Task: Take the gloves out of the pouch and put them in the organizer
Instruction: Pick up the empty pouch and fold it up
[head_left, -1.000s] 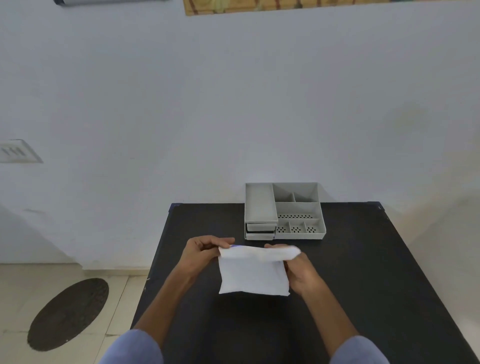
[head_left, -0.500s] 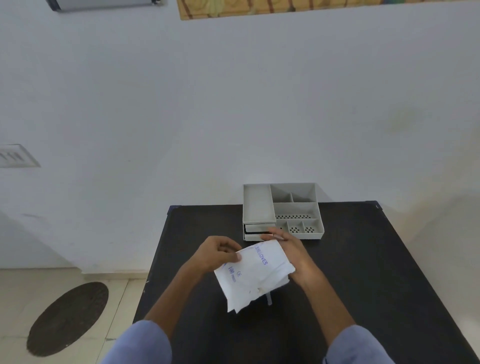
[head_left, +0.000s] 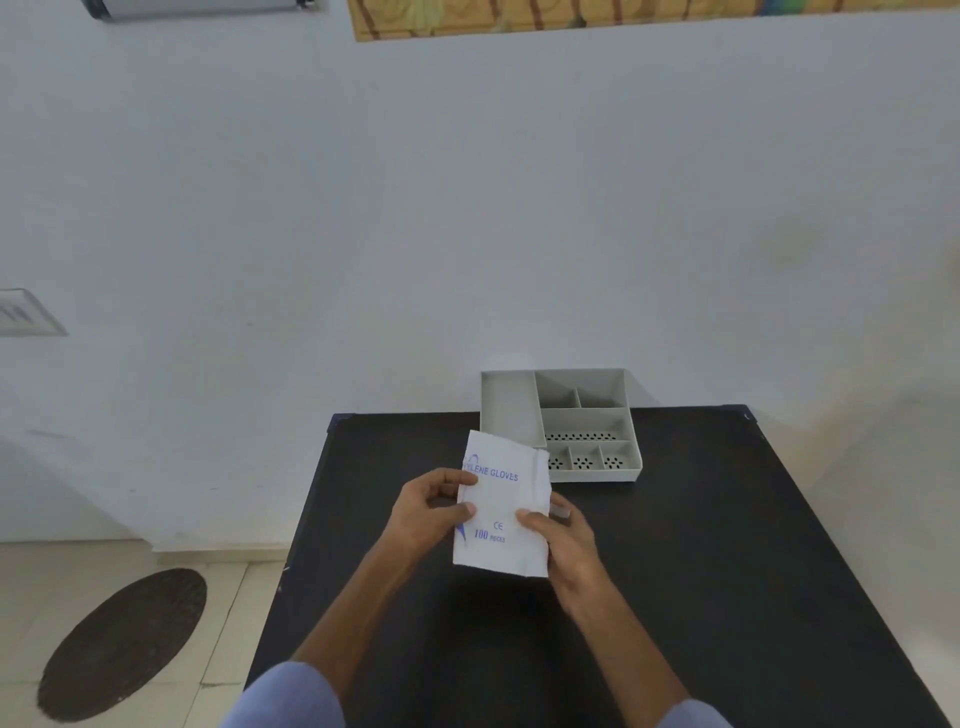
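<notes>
A white paper pouch (head_left: 503, 506) with blue print reading "GLOVES" and "100 pieces" is held upright above the black table (head_left: 701, 571). My left hand (head_left: 428, 512) grips its left edge and my right hand (head_left: 563, 535) grips its lower right side. No gloves are visible outside the pouch. The grey plastic organizer (head_left: 563, 423) stands at the table's far edge, just behind the pouch, with a long left compartment and several smaller ones, all of them bare inside. The pouch hides the organizer's front left corner.
A white wall rises directly behind the table. To the left, the floor is tiled and has a dark oval mat (head_left: 122, 644). The table's left edge (head_left: 291, 561) runs close to my left forearm.
The pouch has been turned from lying flat with its blank side up to standing upright with the printed face toward me. Both hands lifted it slightly toward the organizer.
</notes>
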